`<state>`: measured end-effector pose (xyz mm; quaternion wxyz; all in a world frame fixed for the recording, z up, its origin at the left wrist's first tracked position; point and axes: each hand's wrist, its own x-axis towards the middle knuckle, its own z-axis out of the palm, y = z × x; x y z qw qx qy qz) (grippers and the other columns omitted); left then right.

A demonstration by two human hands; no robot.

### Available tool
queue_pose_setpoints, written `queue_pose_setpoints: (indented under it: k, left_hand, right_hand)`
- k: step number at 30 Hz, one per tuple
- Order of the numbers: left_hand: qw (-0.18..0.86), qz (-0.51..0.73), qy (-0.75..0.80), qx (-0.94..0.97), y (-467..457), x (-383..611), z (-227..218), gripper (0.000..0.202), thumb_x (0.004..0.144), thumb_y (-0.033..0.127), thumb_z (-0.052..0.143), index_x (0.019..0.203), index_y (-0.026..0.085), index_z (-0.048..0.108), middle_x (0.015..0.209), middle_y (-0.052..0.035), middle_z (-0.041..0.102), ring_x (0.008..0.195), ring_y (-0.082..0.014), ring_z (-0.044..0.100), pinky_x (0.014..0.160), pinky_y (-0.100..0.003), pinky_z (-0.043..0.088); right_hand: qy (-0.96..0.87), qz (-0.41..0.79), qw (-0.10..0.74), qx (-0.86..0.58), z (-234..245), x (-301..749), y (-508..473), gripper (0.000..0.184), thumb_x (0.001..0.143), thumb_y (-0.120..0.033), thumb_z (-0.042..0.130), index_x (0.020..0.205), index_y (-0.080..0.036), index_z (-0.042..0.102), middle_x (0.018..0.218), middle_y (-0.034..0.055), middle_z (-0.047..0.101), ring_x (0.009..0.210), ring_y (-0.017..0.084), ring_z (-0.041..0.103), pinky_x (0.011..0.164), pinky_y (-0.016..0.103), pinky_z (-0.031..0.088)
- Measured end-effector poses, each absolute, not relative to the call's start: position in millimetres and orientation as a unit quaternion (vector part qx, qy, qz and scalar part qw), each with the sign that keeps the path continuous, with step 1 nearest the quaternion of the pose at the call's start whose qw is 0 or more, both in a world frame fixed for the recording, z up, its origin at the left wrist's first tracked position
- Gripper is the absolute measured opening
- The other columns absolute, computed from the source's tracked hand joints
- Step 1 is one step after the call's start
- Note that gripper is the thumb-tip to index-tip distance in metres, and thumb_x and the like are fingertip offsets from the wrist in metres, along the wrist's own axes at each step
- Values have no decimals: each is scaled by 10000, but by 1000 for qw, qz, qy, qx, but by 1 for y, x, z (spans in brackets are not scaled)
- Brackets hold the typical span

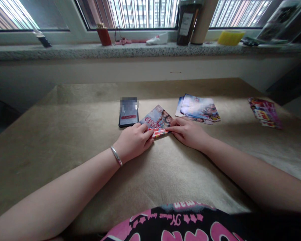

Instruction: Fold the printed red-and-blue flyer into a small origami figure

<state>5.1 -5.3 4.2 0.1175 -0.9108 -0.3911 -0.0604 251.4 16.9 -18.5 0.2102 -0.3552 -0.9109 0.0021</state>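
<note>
A printed paper sheet [157, 115] with pictures of faces and red lettering lies on the table before me, one corner pointing away. Its near edge is folded over, so a strip of the red, colourful reverse side shows. My left hand [136, 139] is closed on the left end of this fold, thumb and fingers pressing it. At the fold's right end, my right hand [188, 131] pinches the paper with its fingertips. The fingers hide both ends of the folded strip. A silver bangle [116, 156] circles my left wrist.
A phone [128, 113] lies just beyond my left hand. Several similar printed sheets [199, 106] are stacked beyond my right hand. Folded colourful papers [265, 113] lie at the far right. On the granite sill [140, 51] stand a dark jar [188, 25], a red holder [104, 36] and yellow tape [231, 38].
</note>
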Motion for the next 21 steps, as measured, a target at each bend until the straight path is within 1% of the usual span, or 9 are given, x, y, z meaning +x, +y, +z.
queue_pose_setpoints:
  k: [5,11,18,21]
  left_hand:
    - [130,-62,-389,-910,-6,6,6,300,911,351,436,1028,181,654,882,-78,600,782,-196,534,635,-291,434]
    - [130,-56,-393,-909,-6,5,6,313,914,364,433,932,161,671,840,-80,602,774,-196,543,590,-277,422]
    - [133,-55,-380,-914,-7,6,5,290,909,321,441,967,142,662,890,-87,628,827,-220,567,636,-303,463]
    - [133,-50,-377,-915,-7,7,6,291,910,315,438,981,136,656,897,-93,632,823,-215,571,638,-301,470]
  right_hand:
    - [-907,7,221,-358,-19,250,15,273,897,-202,479,1052,-205,703,963,101,637,899,208,544,796,359,471]
    - [-915,40,221,-336,-23,246,12,288,905,-205,472,1107,-227,676,965,96,627,899,196,544,796,359,477]
    - [-918,19,213,-335,-23,247,12,279,906,-225,477,1083,-205,692,958,103,642,893,197,560,784,348,485]
    - [-922,6,206,-328,-22,247,12,281,911,-239,469,1072,-197,696,953,104,650,893,197,568,779,343,491]
